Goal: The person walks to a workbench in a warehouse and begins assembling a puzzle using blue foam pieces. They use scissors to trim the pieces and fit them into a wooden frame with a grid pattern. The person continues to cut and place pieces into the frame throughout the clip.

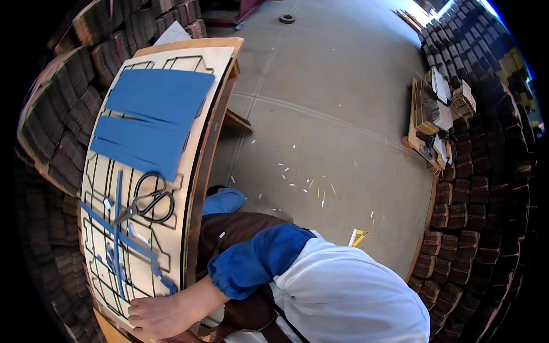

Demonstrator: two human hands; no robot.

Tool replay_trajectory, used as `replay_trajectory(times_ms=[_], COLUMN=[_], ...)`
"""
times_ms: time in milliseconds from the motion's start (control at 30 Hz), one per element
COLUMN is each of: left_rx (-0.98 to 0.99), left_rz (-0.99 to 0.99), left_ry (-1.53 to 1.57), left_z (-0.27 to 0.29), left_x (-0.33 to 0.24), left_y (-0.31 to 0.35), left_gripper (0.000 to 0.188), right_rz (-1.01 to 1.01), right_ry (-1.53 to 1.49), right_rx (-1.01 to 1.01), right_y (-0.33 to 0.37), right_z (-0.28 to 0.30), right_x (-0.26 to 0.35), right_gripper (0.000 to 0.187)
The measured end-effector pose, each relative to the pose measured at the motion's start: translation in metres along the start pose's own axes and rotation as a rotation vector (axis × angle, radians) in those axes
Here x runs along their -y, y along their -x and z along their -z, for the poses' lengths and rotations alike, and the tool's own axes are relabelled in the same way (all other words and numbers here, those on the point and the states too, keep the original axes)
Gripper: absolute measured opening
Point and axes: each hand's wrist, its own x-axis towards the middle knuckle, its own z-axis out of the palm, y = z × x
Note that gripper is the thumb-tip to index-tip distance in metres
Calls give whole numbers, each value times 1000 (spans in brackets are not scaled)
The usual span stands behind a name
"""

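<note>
A pale plywood die board cut with dark line patterns [189,74] lies on the worktop and fills the left side of the view, its long right edge curving from the top down to the lower left. One hand [157,314] rests on the near end of this board, at its lower corner, fingers loosely curled and pointing left, palm down; whether it pinches anything I cannot tell. Which of the person's hands it is cannot be read for sure; its forearm runs back to a blue sleeve cover [257,260] over a white shirt. The other hand is out of sight.

Just above the fingers, narrow blue foam strips [117,228] are laid along the cut lines of the board, some crossing one another. Black-handled scissors [146,204] lie flat on the board beyond the strips, blades closed and pointing toward the lower left, apart from the hand. Farther up, large blue foam sheets [151,114] cover the board's upper half, reaching near its right edge.

Left of the board, stacks of brown cardboard blanks [63,114] crowd close against its edge. Right of the board, the grey concrete floor [331,86] lies open and wide, scattered with small white and yellow offcuts [311,186]. Along the far right, more stacked brown blanks [474,188] wall in the floor.
</note>
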Motion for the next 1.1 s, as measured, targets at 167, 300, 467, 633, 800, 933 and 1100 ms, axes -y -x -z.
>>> replay_trajectory(times_ms=[167, 300, 467, 633, 800, 933, 1100], left_rx=[-105, -61, -16, -177, -183, -206, -317], left_rz=[133, 155, 147, 78, 27, -67, -70], left_ry=[3, 128, 289, 244, 170, 76, 3], left_z=[-20, -19, -6, 16, 36, 51, 67], left_x=[-11, -15, -8, 1, 7, 4, -2], left_y=[5, 15, 29, 54, 61, 49, 43], left_gripper=[28, 23, 22, 24, 23, 20, 24], right_rz=[-9, -31, -28, 22, -36, -59, -233], right_ry=[-113, -207, -255, -341, -471, -355, -45], right_rx=[35, 90, 302, 464, 644, 777, 770], right_y=[-1, 4, 21, 33, 28, 11, -16], right_z=[48, 84, 86, 71, 66, 73, 80], right_x=[-7, -9, -9, -2, 0, -25, -62], right_gripper=[15, 19, 33, 31, 29, 25, 14])
